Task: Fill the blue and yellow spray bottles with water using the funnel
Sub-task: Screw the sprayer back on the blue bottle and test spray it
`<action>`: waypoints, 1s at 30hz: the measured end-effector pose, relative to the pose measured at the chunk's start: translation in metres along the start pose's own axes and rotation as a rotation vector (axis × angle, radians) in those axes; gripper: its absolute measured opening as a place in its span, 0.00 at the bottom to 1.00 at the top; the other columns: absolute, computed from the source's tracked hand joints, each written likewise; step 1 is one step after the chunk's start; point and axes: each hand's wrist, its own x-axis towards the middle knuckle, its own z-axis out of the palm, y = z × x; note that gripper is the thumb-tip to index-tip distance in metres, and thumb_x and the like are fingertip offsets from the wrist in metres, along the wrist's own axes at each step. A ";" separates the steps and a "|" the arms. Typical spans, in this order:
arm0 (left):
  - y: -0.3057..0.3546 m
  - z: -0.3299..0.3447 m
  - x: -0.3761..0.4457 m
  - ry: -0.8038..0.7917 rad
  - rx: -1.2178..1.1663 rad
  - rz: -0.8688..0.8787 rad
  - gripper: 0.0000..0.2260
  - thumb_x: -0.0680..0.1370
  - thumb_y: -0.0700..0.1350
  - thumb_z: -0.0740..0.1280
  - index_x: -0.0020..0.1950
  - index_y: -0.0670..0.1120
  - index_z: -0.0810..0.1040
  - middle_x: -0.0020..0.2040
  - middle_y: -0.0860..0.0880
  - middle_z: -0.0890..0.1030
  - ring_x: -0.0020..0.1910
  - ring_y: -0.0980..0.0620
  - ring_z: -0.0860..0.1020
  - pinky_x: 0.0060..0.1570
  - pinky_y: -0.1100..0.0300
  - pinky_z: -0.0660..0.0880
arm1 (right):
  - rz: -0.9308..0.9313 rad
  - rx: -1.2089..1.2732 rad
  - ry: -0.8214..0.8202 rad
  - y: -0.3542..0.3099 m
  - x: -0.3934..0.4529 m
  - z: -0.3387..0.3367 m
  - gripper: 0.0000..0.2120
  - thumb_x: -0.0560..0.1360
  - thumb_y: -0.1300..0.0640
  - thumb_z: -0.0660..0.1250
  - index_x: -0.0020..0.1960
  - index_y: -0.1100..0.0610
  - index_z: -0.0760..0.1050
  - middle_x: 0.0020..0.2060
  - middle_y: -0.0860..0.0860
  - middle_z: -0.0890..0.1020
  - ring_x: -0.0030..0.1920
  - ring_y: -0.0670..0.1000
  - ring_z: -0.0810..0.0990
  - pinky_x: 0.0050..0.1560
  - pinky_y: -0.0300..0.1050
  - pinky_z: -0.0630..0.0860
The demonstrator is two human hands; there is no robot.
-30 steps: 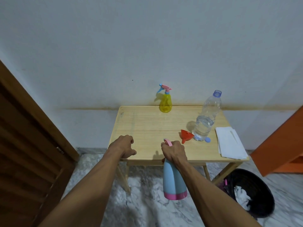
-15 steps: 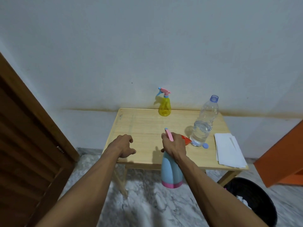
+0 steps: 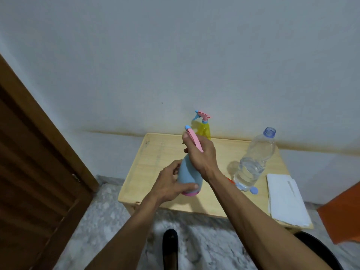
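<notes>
The blue spray bottle [image 3: 188, 172] with its pink base stands over the wooden table [image 3: 155, 156]. My right hand [image 3: 201, 154] grips its pink spray head from above, and my left hand [image 3: 171, 183] wraps its lower body. The yellow spray bottle [image 3: 204, 128] stands at the table's back edge by the wall. Only a sliver of the red funnel [image 3: 230, 180] shows behind my right wrist. To the right stands a clear water bottle [image 3: 255, 160], uncapped and partly full, with its blue cap [image 3: 253, 190] lying at its foot.
White paper sheets [image 3: 286, 199] lie on the table's right end. A brown door [image 3: 33, 172] fills the left, an orange object [image 3: 342, 209] the right edge. A black bin [image 3: 321, 250] sits under my right arm, and a dark shoe [image 3: 170, 248] is on the marble floor.
My right hand lifted the blue spray bottle from below the table's front edge up over the tabletop. My left hand left the table edge and took hold of the bottle's body.
</notes>
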 end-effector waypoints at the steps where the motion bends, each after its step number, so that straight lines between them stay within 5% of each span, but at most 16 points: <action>1: -0.003 0.000 0.008 0.028 -0.028 0.009 0.34 0.58 0.54 0.83 0.63 0.57 0.77 0.57 0.57 0.82 0.59 0.56 0.79 0.56 0.48 0.80 | -0.015 -0.010 -0.013 0.001 0.009 0.004 0.23 0.80 0.44 0.66 0.43 0.66 0.76 0.40 0.64 0.79 0.40 0.60 0.79 0.43 0.53 0.77; 8: -0.015 -0.009 0.085 0.202 -0.059 -0.009 0.32 0.59 0.55 0.82 0.60 0.57 0.77 0.52 0.58 0.82 0.51 0.61 0.80 0.51 0.58 0.81 | -0.002 -0.028 -0.072 0.018 0.084 0.028 0.07 0.75 0.49 0.74 0.48 0.52 0.83 0.41 0.48 0.84 0.42 0.46 0.80 0.41 0.33 0.72; 17: -0.065 -0.035 0.202 0.293 0.099 0.029 0.32 0.56 0.59 0.77 0.56 0.48 0.77 0.44 0.54 0.82 0.41 0.48 0.81 0.40 0.53 0.80 | -0.031 -0.343 -0.048 0.067 0.187 0.074 0.08 0.74 0.54 0.75 0.51 0.52 0.80 0.41 0.44 0.82 0.41 0.44 0.77 0.42 0.38 0.72; 24: -0.093 -0.048 0.269 0.197 0.060 -0.060 0.32 0.62 0.54 0.79 0.63 0.51 0.76 0.53 0.57 0.82 0.51 0.54 0.81 0.51 0.53 0.79 | -0.037 -0.422 -0.061 0.107 0.242 0.093 0.04 0.75 0.57 0.73 0.50 0.53 0.80 0.36 0.46 0.81 0.36 0.46 0.75 0.38 0.41 0.70; 30: -0.108 -0.051 0.309 0.229 0.047 -0.114 0.32 0.61 0.61 0.74 0.64 0.52 0.78 0.56 0.53 0.83 0.55 0.52 0.81 0.52 0.48 0.79 | -0.008 -0.433 -0.103 0.135 0.275 0.103 0.04 0.75 0.58 0.73 0.49 0.54 0.80 0.35 0.45 0.80 0.36 0.48 0.76 0.38 0.46 0.72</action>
